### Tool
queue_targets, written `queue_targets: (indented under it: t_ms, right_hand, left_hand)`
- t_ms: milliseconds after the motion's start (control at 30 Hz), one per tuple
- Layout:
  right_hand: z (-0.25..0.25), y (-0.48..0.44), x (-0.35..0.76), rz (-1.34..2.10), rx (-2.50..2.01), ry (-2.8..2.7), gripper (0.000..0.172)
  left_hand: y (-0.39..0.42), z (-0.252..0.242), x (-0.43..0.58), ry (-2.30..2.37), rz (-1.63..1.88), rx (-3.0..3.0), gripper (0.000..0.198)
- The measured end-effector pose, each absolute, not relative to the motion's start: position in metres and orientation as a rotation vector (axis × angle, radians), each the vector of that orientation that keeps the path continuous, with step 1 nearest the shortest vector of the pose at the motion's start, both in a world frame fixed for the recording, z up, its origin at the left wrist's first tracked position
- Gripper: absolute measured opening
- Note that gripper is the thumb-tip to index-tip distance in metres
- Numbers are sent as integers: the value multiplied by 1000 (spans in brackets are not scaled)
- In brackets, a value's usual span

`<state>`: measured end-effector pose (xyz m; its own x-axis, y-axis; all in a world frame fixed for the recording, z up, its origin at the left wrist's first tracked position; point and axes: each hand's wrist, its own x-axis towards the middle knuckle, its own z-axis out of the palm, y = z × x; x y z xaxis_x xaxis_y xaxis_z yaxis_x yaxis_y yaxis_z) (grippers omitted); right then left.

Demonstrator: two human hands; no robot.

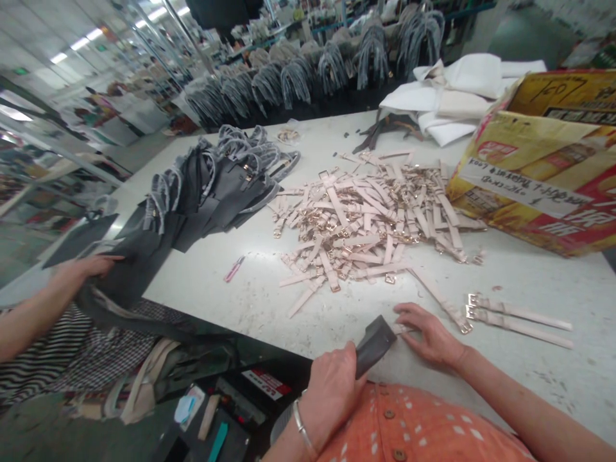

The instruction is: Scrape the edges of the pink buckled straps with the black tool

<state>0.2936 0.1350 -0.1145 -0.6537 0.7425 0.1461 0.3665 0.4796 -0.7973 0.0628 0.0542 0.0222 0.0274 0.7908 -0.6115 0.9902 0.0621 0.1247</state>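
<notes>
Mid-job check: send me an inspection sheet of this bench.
Surface: scuffed white table.
Job's things: dark grey piece in the left hand; heaped pale pink straps with gold buckles.
Clutter: small pink tool, printed cardboard box, white fabric.
Grippers: bare hands; left hand grips the piece, right hand lies beside it.
Cables: nothing seen.
Surroundings: co-worker's hand on a dark bag; hanging grey bags behind.

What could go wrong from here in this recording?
The pale strap end beside the right hand might slip away from the dark grey piece gripped by the left hand. Buckles in the heap of buckled straps could snag, dragging several out together. The pink utility knife, if that is what it is, could get knocked.
</notes>
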Motion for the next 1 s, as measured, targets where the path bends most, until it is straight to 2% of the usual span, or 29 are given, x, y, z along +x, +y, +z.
queue_targets:
  t_ms: [233, 533, 767, 900, 1000]
  right_hand:
    - [-111, 135, 293, 1074, -900, -2238, 30]
    - [-114, 137, 292, 1042, -984, -2268, 21]
    - [-109, 136, 281, 889, -1080, -2301, 11]
    - [-106, 127, 279, 789, -1082, -2315, 11]
    - [-107, 119, 283, 852, -1008, -2233, 11]
  left_hand:
    - [69, 17, 75, 1778, -462, 1826, 31]
    - [67, 3, 57, 1934, -361, 1678, 34]
    - [45, 13, 28, 1957, -344, 1607, 31]
    - [37, 20, 25, 1928, -356, 1599, 30]
    - [35, 23, 30, 1884, -360, 1616, 27]
